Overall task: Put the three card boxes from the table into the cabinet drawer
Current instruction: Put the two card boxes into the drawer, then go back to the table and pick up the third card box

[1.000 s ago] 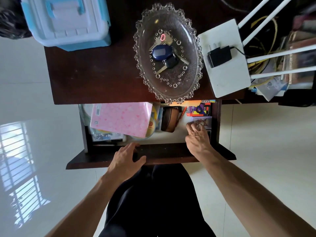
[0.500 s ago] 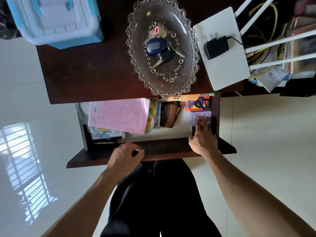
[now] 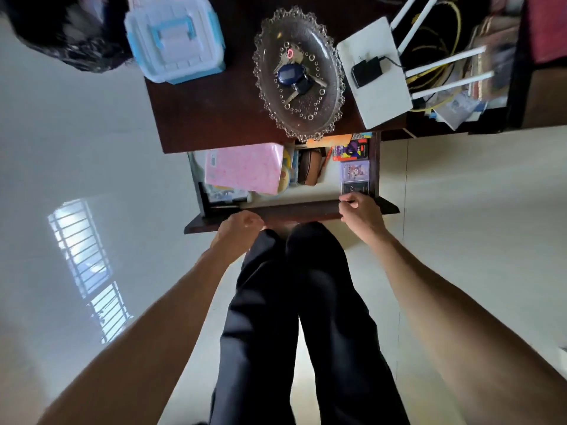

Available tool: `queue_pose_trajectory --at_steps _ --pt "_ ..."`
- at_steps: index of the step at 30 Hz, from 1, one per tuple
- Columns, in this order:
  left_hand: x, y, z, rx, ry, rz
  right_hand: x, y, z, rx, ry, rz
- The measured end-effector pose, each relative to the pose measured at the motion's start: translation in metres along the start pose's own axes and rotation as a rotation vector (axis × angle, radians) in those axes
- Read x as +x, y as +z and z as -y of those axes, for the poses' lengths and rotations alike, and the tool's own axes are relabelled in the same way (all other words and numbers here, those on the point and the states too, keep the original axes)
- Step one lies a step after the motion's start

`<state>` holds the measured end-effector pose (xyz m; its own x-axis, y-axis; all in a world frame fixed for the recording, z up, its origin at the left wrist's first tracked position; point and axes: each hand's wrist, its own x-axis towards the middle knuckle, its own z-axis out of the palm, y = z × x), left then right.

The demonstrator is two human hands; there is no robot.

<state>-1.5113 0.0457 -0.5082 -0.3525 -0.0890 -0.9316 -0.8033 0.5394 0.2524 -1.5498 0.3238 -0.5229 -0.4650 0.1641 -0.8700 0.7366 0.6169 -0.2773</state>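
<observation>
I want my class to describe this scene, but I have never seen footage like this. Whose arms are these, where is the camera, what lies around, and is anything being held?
There is no machine: a person wears a wide-angle camera on the head, looking down past dark trousers. The left hand and right hand rest on the front panel of the open dark wooden drawer; neither holds any object. Along the drawer's right side lie three card boxes in a row: a red and purple box, a pale purple box and a dark box. A pink notebook lies on the left. On the dark wooden table sit a beaded glass dish with keys, a white and blue plastic box and a white router.
</observation>
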Motion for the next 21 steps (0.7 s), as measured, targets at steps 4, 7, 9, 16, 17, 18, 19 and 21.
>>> queue_pose_trajectory --at_steps 4,7,9,16,17,18,19,21 --pt "-0.107 -0.040 -0.015 -0.177 -0.007 -0.030 -0.105 -0.035 0.017 0.005 0.031 0.035" --pt "-0.193 -0.069 -0.024 -0.204 0.014 -0.053 -0.184 -0.067 0.026 0.023 0.032 0.022" --pt "-0.248 -0.089 -0.026 -0.219 0.024 -0.072 -0.239 -0.085 0.033 0.019 0.012 0.011" --pt "-0.384 -0.127 0.003 -0.235 0.037 -0.103 -0.391 -0.142 0.046 0.095 -0.011 -0.040" --pt "-0.397 -0.127 0.011 -0.218 0.040 -0.099 -0.407 -0.147 0.044 0.084 -0.017 -0.049" --pt "-0.408 -0.126 0.019 -0.207 0.045 -0.095 -0.420 -0.152 0.042 0.071 -0.021 -0.061" --pt "-0.416 -0.125 0.026 -0.204 0.049 -0.093 -0.431 -0.156 0.040 0.057 -0.023 -0.072" --pt "-0.428 -0.124 0.039 -0.205 0.051 -0.095 -0.447 -0.160 0.039 0.025 -0.022 -0.087"
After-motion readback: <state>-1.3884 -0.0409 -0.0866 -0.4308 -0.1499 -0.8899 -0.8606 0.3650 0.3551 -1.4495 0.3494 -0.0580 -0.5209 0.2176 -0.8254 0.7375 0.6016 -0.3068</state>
